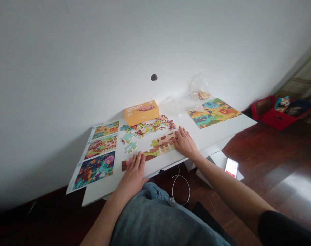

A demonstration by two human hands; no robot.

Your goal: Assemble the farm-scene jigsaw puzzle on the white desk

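Observation:
A partly joined puzzle (155, 150) with brown cow patches and a white fence lies along the front of the white table (209, 140). My left hand (135, 174) rests flat on its left end, fingers stretched over the brown and pink pieces. At the right end my right hand (184, 141) lies with spread fingers, the fingertips touching the puzzle's edge. Behind it is a heap of loose pieces (150, 127). A few pale green pieces (131, 147) sit to the left of the joined part.
An orange box (142, 112) stands behind the heap. A sheet with three pictures (101, 150) lies left, a finished animal puzzle (214, 112) right, a plastic bag (198, 85) behind it. A phone (231, 167) and red box (278, 118) are lower right.

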